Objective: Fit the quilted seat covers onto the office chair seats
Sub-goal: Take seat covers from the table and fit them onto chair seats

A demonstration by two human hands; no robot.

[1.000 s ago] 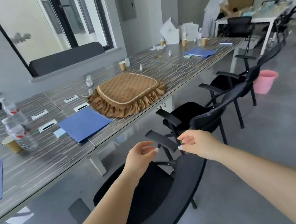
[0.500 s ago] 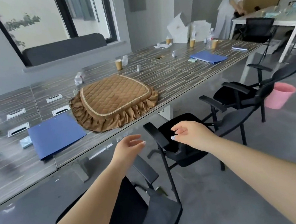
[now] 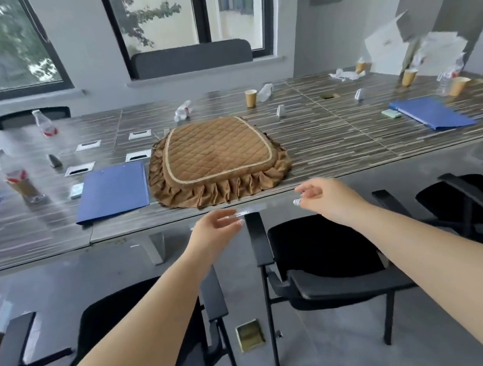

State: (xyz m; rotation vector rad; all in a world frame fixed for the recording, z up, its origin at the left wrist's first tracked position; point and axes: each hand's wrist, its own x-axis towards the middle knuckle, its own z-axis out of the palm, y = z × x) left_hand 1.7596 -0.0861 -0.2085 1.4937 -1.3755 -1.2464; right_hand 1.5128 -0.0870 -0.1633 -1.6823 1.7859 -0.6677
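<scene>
A brown quilted seat cover (image 3: 218, 154) with a frilled edge lay flat on the long striped table (image 3: 336, 142), near the front edge and just right of a blue folder (image 3: 114, 191). Nothing was holding it.

Both arms of the person reached forward toward the table. The left hand (image 3: 214, 229) was in the air just in front of the table edge, below the cover's frill, with its fingers loosely curled and half open; it held nothing. The right hand (image 3: 325, 196) was a little higher and further right, also near the table edge, with the fingers bent and slightly apart, and it was empty too. Neither hand touched the cover.

Under the hands stood black office chairs. One chair (image 3: 327, 259) was below the right arm, with its bare black seat facing the table. Another chair (image 3: 148, 327) was below the left arm, partly hidden by it. A third one (image 3: 477, 207) stood at the far right.

On the table were also paper cups (image 3: 251, 98), plastic bottles (image 3: 15, 174) and a second blue folder (image 3: 432, 113).
</scene>
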